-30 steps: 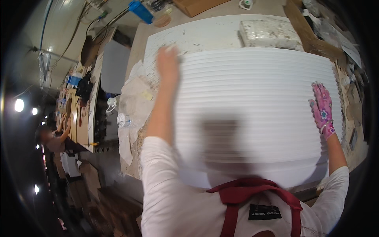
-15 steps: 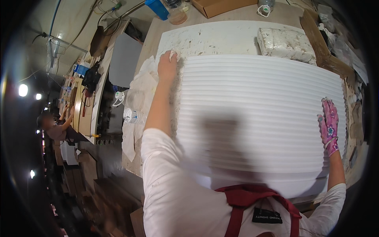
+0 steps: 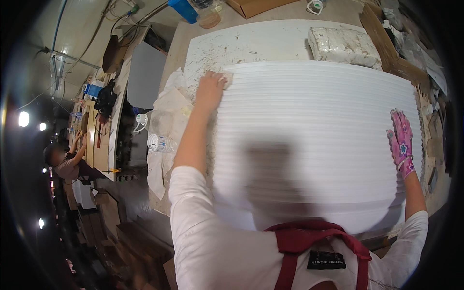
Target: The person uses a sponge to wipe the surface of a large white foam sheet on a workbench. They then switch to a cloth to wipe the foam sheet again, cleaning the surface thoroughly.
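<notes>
A white ridged panel lies in front of me on a flat, dirt-flecked white board. At the panel's far left corner, my bare left hand has its fingers curled over a small pale cloth, which touches the panel's edge. My right hand, in a pink flowered glove, rests flat near the right edge with fingers stretched out. Beyond the panel, on the board, sits a block wrapped in dirty white film.
Left of the panel are crumpled pale sheets and a clear plastic bottle. A blue cup and a cardboard box stand at the back. Brown wooden strips lie far right. Another person works at a bench on the left.
My left hand has moved slightly right and nearer with the cloth, from the board onto the panel's corner. My right hand stays flat on the panel.
</notes>
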Demonstrator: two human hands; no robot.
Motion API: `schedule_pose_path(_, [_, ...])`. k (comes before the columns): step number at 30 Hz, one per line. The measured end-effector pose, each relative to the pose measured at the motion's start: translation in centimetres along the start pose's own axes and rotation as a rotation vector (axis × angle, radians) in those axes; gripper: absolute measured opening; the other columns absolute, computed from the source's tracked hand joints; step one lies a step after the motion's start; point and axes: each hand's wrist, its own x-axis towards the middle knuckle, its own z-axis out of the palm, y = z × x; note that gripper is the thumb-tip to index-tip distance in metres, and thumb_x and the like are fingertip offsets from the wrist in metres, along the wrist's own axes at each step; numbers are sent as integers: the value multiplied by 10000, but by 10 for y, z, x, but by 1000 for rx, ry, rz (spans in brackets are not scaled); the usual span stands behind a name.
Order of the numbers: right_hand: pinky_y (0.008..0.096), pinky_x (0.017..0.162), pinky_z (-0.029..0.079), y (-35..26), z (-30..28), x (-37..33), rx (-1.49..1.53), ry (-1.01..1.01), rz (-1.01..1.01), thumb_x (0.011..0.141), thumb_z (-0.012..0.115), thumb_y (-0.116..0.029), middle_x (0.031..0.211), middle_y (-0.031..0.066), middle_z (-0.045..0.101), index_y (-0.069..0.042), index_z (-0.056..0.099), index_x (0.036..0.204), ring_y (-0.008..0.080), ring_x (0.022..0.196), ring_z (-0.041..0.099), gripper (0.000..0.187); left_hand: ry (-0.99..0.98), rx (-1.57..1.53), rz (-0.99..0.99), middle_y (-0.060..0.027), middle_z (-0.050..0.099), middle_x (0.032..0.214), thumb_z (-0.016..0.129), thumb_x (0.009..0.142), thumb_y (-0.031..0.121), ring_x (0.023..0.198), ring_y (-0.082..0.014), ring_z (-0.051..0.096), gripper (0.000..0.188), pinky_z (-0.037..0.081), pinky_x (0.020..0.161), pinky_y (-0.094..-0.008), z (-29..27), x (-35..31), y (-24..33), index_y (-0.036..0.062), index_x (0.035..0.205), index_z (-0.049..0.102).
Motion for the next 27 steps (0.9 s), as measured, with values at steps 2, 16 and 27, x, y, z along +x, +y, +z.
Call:
schedule_pose_path(2, [430, 1151, 164, -7, -3, -5, 13, -5, 44, 927, 499, -211, 1503, 123, 329, -125, 376, 1439, 328, 1396, 252, 534, -71, 211, -95, -155, 581, 1050, 578, 870, 234, 954, -359, 547, 214, 474, 810, -447, -19, 11, 0, 70, 969, 674])
schedule_pose_path(16, [448, 1130, 203, -16, -21, -4, 49, -25, 30, 902, 546, -271, 1470, 150, 359, -123, 408, 1410, 363, 1367, 285, 547, 9, -35, -252, -206, 562, 1256, 423, 934, 274, 1159, -355, 529, 440, 418, 959, -449, 36, 46, 74, 19, 1278, 525])
schedule_pose_path(27, [295, 1030, 378, -221, -5, 50, 1765, -121, 30, 936, 561, -290, 1414, 107, 410, -63, 233, 1483, 181, 1269, 426, 677, -107, -864, 85, -159, 448, 1370, 616, 836, 119, 1311, -288, 385, 575, 288, 1096, -377, -64, -29, 221, 10, 1356, 398])
